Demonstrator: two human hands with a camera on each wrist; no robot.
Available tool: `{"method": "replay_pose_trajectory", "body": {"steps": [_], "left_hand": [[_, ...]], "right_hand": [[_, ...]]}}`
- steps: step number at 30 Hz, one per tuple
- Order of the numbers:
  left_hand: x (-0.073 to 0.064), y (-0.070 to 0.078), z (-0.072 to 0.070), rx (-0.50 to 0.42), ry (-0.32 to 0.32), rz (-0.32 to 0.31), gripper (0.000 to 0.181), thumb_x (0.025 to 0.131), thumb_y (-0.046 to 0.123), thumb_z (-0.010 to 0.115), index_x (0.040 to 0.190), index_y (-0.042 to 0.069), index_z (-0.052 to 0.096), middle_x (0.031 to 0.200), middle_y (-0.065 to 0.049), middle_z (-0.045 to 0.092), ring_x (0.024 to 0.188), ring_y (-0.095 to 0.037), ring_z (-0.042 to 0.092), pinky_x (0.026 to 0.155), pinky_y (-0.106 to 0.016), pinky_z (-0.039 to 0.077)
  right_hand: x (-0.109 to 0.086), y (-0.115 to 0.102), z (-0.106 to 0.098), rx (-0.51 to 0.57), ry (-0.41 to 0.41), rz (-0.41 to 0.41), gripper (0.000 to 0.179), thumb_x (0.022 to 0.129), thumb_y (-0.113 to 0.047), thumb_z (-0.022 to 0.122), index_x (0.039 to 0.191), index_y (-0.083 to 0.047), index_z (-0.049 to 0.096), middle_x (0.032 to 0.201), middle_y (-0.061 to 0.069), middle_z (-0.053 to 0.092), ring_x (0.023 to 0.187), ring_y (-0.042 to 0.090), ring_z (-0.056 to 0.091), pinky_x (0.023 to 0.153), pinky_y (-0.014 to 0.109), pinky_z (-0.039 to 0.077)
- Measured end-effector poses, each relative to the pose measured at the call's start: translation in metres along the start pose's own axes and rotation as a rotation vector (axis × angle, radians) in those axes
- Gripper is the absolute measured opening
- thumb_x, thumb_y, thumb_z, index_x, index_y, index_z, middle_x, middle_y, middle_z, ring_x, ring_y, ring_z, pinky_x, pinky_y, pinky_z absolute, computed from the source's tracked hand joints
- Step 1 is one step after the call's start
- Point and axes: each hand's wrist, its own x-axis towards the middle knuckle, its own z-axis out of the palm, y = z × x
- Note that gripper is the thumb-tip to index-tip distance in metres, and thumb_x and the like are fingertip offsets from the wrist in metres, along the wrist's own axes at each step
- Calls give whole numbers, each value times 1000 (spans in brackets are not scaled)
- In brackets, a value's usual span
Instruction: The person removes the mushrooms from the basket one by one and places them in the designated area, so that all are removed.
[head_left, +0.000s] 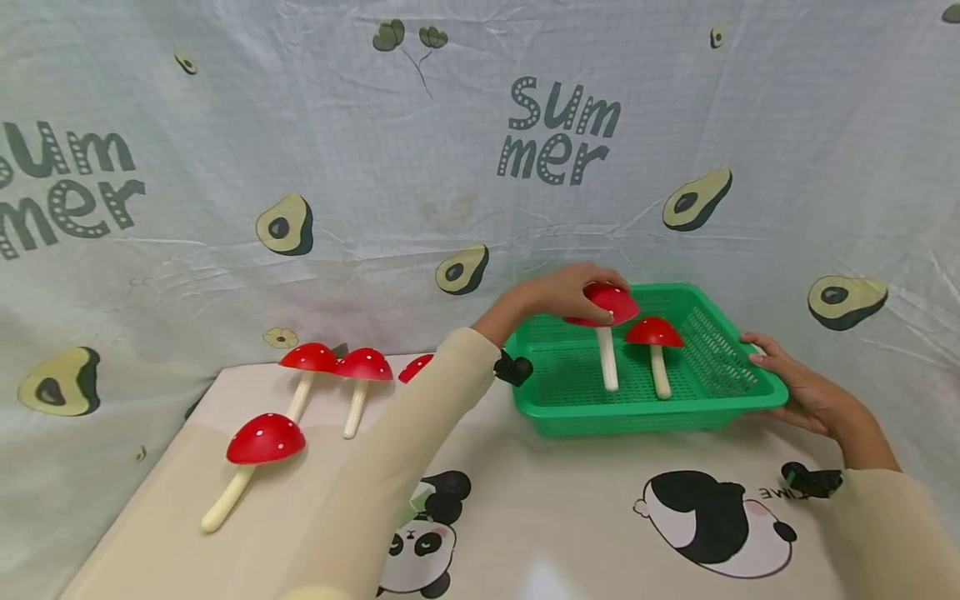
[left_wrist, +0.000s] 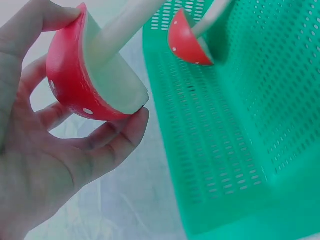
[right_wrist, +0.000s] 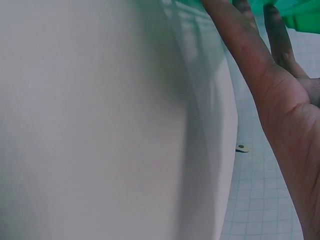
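My left hand (head_left: 564, 292) grips a toy mushroom (head_left: 617, 305) by its red, white-dotted cap, with the pale stem pointing down over the green basket (head_left: 645, 410). In the left wrist view, thumb and fingers curl round that cap's edge. A second red-capped mushroom (head_left: 654, 333) is inside the basket, to the right of the held one. At the basket's right end my right hand (head_left: 810, 396) holds the rim, its thumb at the top and its fingers beneath. The right wrist view shows only part of this hand (right_wrist: 285, 95), with its fingertips cut off by the frame's top.
On the table's left side lie several more mushrooms: one in front (head_left: 264, 440), two behind it (head_left: 309, 358) (head_left: 364, 365), and another (head_left: 415, 367) mostly hidden by my left sleeve. A printed cloth (head_left: 360, 167) hangs at the back. Panda pictures mark the tabletop (head_left: 570, 500).
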Motion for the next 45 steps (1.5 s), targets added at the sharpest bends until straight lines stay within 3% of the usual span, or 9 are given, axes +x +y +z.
{"method": "replay_pose_trajectory", "body": {"steps": [4,10,19,25,37,45], "left_hand": [[-10,-2,-5,-36,31,-18,50,94,28,68,143,24,56,141,-2,49,123,-15,47,88,-25,53],[-27,-3,-9,-74,71,8,51,94,28,68,143,23,55,142,0,50,124,-15,47,88,-26,54],[-60,7,-8,-118,140,107,52,92,24,69,142,21,56,139,0,51,124,-16,48,88,-28,56],[-80,8,-5,-94,158,149,53,91,24,69,142,19,57,139,-1,51,123,-17,48,87,-28,56],[-119,1,0,-70,202,140,50,91,23,70,140,21,59,137,1,52,121,-17,50,89,-33,57],[-155,-6,2,-64,256,144,50,89,18,71,138,23,60,135,4,52,120,-18,52,87,-32,58]], "right_hand": [[0,0,0,-13,18,5,29,113,-25,29,138,-40,27,125,-1,45,101,18,66,85,45,59],[0,2,1,16,7,8,29,112,-25,30,137,-40,28,125,-1,44,102,18,66,86,45,59],[-1,-3,-1,14,2,1,30,113,-26,29,138,-41,26,126,-1,45,104,19,66,86,47,59],[-2,-4,0,3,8,7,30,113,-25,29,138,-41,26,125,-1,45,102,19,66,86,47,59],[-1,0,-1,35,-28,-9,30,113,-24,28,138,-39,26,125,0,47,103,20,67,87,46,59],[-1,0,-2,23,-16,-6,30,113,-24,28,139,-39,25,126,0,45,104,19,66,87,46,59]]}}
